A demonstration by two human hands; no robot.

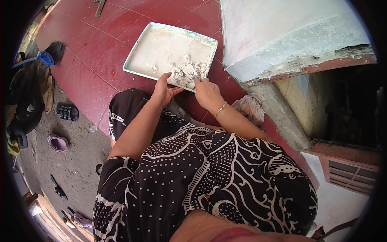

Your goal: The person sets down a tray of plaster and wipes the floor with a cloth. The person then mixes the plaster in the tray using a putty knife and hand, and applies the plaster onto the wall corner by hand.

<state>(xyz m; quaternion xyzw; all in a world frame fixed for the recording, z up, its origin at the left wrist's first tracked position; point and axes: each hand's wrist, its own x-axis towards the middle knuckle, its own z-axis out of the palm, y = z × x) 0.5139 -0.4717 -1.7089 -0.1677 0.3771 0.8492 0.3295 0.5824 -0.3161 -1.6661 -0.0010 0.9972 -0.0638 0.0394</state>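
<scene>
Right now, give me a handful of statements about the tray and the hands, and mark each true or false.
1. The tray lies on a red tiled floor. True.
2. Pale lumps sit at the tray's near edge. True.
3. The left hand holds a spoon. False: it grips the tray's near edge, bare.
4. The right hand wears a bracelet at the wrist. True.
5. The tray is heaped full. False: most of it shows only a thin pale smear.
6. A brush lies inside the tray. False: it lies on the floor far left.
</scene>
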